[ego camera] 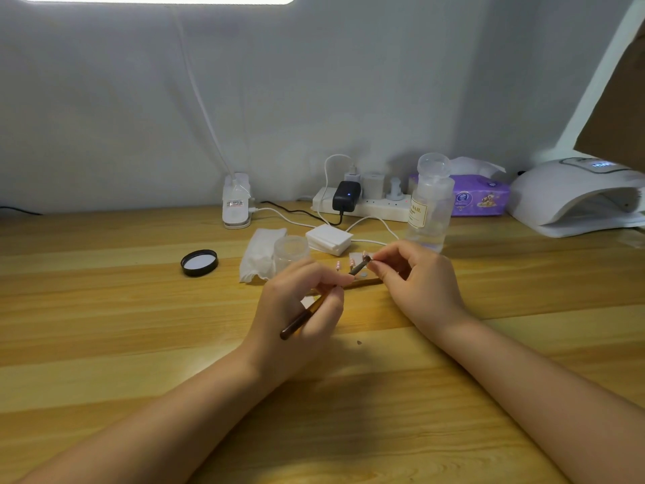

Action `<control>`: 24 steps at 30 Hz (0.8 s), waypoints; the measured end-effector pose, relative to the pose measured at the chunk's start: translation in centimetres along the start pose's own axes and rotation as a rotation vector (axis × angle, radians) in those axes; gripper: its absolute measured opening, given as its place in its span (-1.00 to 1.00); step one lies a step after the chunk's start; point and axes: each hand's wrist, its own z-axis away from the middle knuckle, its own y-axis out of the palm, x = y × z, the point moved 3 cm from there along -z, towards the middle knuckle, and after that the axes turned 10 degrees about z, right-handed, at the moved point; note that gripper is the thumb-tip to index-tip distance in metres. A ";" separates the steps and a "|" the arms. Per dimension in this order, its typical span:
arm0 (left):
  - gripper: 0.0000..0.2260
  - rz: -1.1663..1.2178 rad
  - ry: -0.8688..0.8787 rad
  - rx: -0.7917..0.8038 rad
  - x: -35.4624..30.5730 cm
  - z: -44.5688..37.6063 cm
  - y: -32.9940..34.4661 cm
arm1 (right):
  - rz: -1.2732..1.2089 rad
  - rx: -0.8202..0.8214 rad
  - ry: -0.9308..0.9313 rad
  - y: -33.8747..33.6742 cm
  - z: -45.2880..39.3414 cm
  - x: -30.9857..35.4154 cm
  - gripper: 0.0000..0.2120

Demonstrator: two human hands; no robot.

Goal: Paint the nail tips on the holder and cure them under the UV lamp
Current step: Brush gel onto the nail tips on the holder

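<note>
Two bare forearms reach in from the near edge over the wooden tabletop (139, 309). The left hand (296, 309) has its fingers curled round a brush (314, 305), pinching the shaft near the middle; the dark handle end sticks out low and to the left, and the dark tip angles up to the right. The right hand (415, 281) pinches something small between thumb and fingertips right at the brush tip; it is too small to tell what. The two hands are close together, meeting at that tip.

Just beyond the hands lies the holder (363, 282), a thin wooden strip partly hidden by the fingers, with small pink nail tips (351, 263) standing near it. A tiny dark speck (359, 342) sits on the tabletop nearer the camera.

Farther back, left to right: a black lid (199, 263) lying with its pale inside up, a crumpled wipe (260, 255), a small clear jar (291, 251) and a stack of white pads (328, 240). Right of these stands a clear bottle (430, 204) with a cream label.

Along the wall are a white clamp lamp base (236, 200), a power strip (363, 204) with a black adapter (346, 196) showing a blue light, a purple tissue pack (480, 199), and at far right the white UV lamp (576, 197), well apart from the holder.
</note>
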 end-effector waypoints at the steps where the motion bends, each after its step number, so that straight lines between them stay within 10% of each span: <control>1: -0.85 0.001 -0.004 0.002 0.0 0.0 0.0 | -0.004 0.000 -0.001 0.0 0.0 0.0 -0.95; 24: -0.84 -0.019 -0.038 -0.065 0.4 0.1 -0.2 | -0.013 0.006 0.013 0.1 0.0 0.0 -0.97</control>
